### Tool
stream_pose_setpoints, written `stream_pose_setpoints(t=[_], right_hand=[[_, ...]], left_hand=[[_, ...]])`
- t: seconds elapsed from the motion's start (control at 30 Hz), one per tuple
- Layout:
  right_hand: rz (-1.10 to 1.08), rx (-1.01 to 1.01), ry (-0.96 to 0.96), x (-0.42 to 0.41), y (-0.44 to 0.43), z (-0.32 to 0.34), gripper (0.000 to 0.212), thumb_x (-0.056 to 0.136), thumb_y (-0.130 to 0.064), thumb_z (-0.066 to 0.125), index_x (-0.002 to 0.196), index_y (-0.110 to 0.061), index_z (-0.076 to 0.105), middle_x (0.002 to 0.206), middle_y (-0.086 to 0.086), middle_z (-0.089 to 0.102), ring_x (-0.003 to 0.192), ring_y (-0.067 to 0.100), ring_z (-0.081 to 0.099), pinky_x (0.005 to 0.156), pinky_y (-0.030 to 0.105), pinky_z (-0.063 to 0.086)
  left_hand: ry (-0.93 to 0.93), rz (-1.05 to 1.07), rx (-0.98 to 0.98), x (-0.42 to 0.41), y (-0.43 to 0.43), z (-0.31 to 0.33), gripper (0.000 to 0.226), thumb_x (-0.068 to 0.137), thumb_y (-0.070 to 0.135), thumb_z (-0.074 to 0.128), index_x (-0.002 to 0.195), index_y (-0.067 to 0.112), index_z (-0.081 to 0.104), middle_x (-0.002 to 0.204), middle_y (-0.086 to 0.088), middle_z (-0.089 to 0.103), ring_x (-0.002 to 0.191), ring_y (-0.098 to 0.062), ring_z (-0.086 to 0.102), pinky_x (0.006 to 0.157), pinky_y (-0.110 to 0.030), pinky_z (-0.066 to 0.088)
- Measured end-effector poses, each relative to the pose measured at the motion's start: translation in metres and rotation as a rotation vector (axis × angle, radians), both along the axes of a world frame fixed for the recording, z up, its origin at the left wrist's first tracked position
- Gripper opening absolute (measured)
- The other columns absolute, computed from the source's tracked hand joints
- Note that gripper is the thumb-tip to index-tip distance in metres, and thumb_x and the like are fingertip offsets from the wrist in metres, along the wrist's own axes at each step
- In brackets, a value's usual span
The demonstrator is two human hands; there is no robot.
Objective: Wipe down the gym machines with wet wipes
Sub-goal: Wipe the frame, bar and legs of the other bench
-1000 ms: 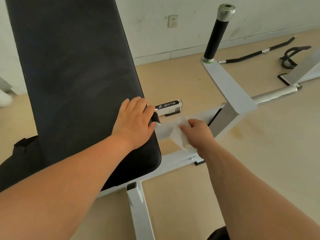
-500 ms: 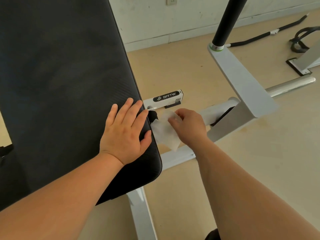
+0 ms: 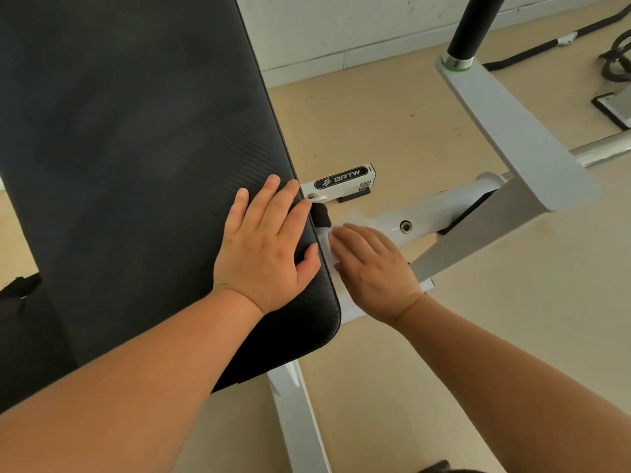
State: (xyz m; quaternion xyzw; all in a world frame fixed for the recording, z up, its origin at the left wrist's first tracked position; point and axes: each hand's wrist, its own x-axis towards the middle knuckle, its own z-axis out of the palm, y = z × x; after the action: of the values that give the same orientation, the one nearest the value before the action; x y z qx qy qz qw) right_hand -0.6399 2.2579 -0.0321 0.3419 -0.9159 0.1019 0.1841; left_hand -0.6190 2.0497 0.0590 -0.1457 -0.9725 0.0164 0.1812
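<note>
Black pad (image 3: pixel 136 165) bears the flat left hand (image 3: pixel 266 247); flat right hand (image 3: pixel 372 264) presses wipe (image 3: pixel 327 249).

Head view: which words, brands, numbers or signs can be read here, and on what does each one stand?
"BRTW": on a black oval label at the end of a white frame bar of the machine.
Small square code sticker beside that label: too small to read.
No other text shows.

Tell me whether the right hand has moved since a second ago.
Yes. The right hand and wipe slid along the white bar toward the black pad, reaching its edge.
</note>
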Motion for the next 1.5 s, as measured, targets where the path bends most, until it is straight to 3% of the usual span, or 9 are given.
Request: stream_pose_setpoints(t=[0.2, 0.3, 0.4, 0.53, 0.8, 1.0, 1.23, 1.43, 1.5], right_hand=[[-0.168, 0.176, -0.212, 0.013, -0.001, -0.006, 0.068, 0.108, -0.051, 0.03, 0.164, -0.015, 0.016, 0.169, 0.02, 0.011, 0.157, 0.036, 0.009, 0.128, 0.048, 0.005], [-0.399, 0.144, -0.274, 0.003, 0.01, -0.005, 0.078, 0.104, -0.064, 0.015, 0.164, -0.013, 0.015, 0.17, 0.022, 0.003, 0.158, 0.037, -0.002, 0.128, 0.051, 0.001], [-0.332, 0.183, -0.263, 0.012, -0.004, -0.009, 0.077, 0.105, -0.064, 0.016, 0.164, -0.016, 0.004, 0.169, 0.023, -0.006, 0.157, 0.038, -0.012, 0.127, 0.054, -0.002], [-0.073, 0.258, -0.137, 0.024, -0.011, -0.022, 0.076, 0.108, -0.048, 0.033, 0.163, -0.009, -0.001, 0.17, 0.018, -0.004, 0.158, 0.034, -0.009, 0.128, 0.049, -0.003], [-0.524, 0.051, -0.265, -0.005, 0.028, -0.01, 0.095, 0.1, -0.072, 0.019, 0.16, 0.002, 0.017, 0.169, 0.022, 0.009, 0.158, 0.036, -0.002, 0.128, 0.048, -0.005], [-0.152, 0.208, -0.16, 0.017, -0.006, -0.016, 0.082, 0.105, -0.062, 0.022, 0.163, -0.005, 0.009, 0.171, 0.017, 0.004, 0.158, 0.032, -0.003, 0.128, 0.047, -0.005], [-0.622, 0.063, -0.345, -0.011, 0.032, -0.003, 0.103, 0.096, -0.077, 0.014, 0.161, 0.003, 0.008, 0.169, 0.025, -0.002, 0.157, 0.036, -0.009, 0.127, 0.05, -0.007], [-0.215, 0.213, -0.301, 0.018, -0.001, -0.006, 0.09, 0.101, -0.072, 0.013, 0.163, -0.009, -0.005, 0.169, 0.017, -0.014, 0.157, 0.031, -0.017, 0.128, 0.05, 0.001], [-0.263, 0.206, -0.305, 0.013, 0.01, -0.005, 0.089, 0.101, -0.072, 0.014, 0.164, -0.011, -0.005, 0.17, 0.016, -0.014, 0.157, 0.029, -0.017, 0.128, 0.048, 0.0]], left_hand=[[-0.032, 0.032, -0.018, 0.005, -0.005, -0.001, 0.059, 0.093, 0.046, 0.045, 0.141, 0.012, 0.053, 0.154, -0.011, 0.042, 0.148, -0.032, 0.03, 0.122, -0.054, 0.017], [-0.039, 0.034, -0.014, 0.007, -0.005, -0.001, 0.059, 0.094, 0.046, 0.045, 0.141, 0.012, 0.053, 0.155, -0.011, 0.042, 0.149, -0.032, 0.03, 0.122, -0.054, 0.017], [-0.022, 0.032, -0.001, 0.007, -0.003, -0.001, 0.059, 0.093, 0.045, 0.046, 0.14, 0.011, 0.054, 0.154, -0.012, 0.043, 0.148, -0.032, 0.031, 0.122, -0.054, 0.018], [-0.003, 0.024, 0.009, 0.006, -0.003, -0.001, 0.057, 0.093, 0.044, 0.047, 0.139, 0.011, 0.055, 0.153, -0.012, 0.044, 0.148, -0.032, 0.032, 0.122, -0.054, 0.018], [0.004, 0.021, 0.014, 0.005, -0.001, -0.004, 0.057, 0.092, 0.044, 0.048, 0.138, 0.011, 0.056, 0.153, -0.012, 0.044, 0.147, -0.033, 0.032, 0.122, -0.054, 0.017], [0.013, 0.024, 0.019, 0.005, -0.002, -0.003, 0.058, 0.092, 0.044, 0.047, 0.138, 0.01, 0.056, 0.153, -0.013, 0.045, 0.147, -0.033, 0.033, 0.122, -0.055, 0.019], [-0.029, 0.036, 0.003, 0.007, -0.001, -0.002, 0.059, 0.093, 0.045, 0.046, 0.14, 0.011, 0.054, 0.154, -0.012, 0.042, 0.148, -0.032, 0.03, 0.123, -0.054, 0.016], [-0.05, 0.041, 0.013, 0.007, -0.005, 0.002, 0.059, 0.092, 0.045, 0.044, 0.139, 0.011, 0.054, 0.154, -0.013, 0.042, 0.148, -0.033, 0.03, 0.122, -0.056, 0.017], [-0.06, 0.038, 0.017, 0.007, -0.004, 0.003, 0.058, 0.092, 0.045, 0.044, 0.139, 0.011, 0.054, 0.154, -0.013, 0.041, 0.148, -0.033, 0.029, 0.122, -0.057, 0.017]])
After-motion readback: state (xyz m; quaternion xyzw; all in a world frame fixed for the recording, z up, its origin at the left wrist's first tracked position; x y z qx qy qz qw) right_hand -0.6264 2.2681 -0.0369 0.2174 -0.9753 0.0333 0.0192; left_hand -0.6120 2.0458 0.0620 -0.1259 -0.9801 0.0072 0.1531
